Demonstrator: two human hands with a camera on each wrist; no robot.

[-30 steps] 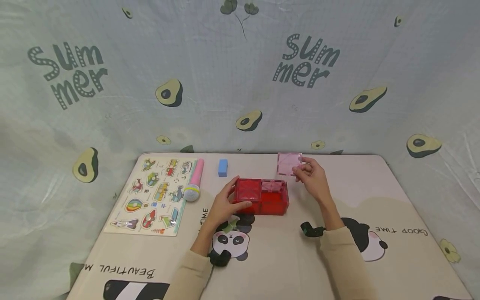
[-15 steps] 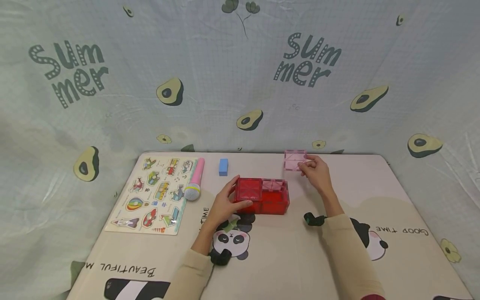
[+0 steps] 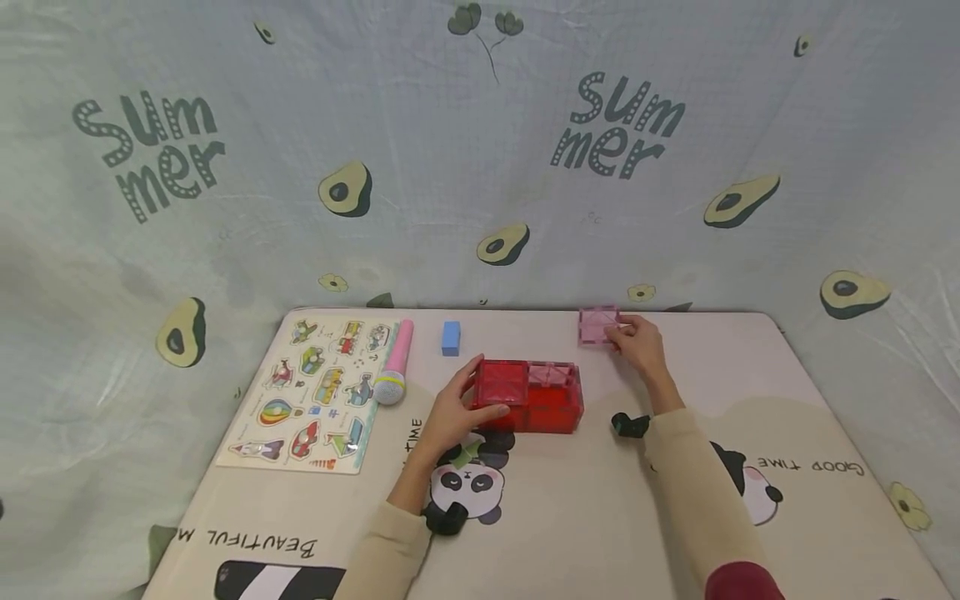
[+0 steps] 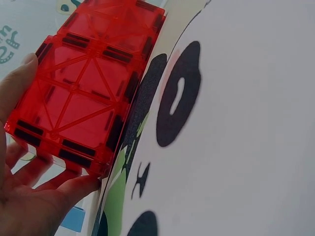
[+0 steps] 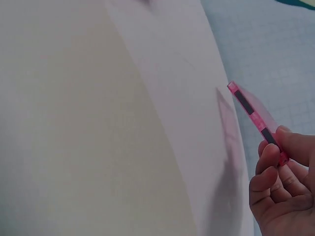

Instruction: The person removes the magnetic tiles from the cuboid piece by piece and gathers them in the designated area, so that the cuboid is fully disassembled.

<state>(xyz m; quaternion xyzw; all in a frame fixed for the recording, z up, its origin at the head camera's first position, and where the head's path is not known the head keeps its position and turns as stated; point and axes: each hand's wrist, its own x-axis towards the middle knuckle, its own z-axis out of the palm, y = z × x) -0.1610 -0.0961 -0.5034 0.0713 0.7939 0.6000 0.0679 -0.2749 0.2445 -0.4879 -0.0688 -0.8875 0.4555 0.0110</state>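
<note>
A red box built of see-through magnetic tiles [image 3: 555, 417] stands mid-table, its left half topped by a red tile and its right half showing a pinkish tile [image 3: 551, 375] along the back. My left hand [image 3: 452, 421] grips the box's left end, thumb on the front side and fingers behind. In the left wrist view, the box's red lattice side [image 4: 74, 86] lies between thumb and fingertips. Behind the box and to its right, my right hand [image 3: 641, 346] pinches a square pink magnetic tile [image 3: 597, 325] by its edge. The right wrist view shows that tile edge-on [image 5: 253, 115], raised over the table.
A picture puzzle board [image 3: 300, 400] lies on the left, with a pink toy microphone [image 3: 397, 358] along its right edge. A small blue block [image 3: 451, 339] stands behind the box. The printed curtain [image 3: 420, 167] hangs at the table's back edge.
My right hand has carried the pink tile a little to the right and back, farther from the box. My left hand keeps its grip, and the box stays in place.
</note>
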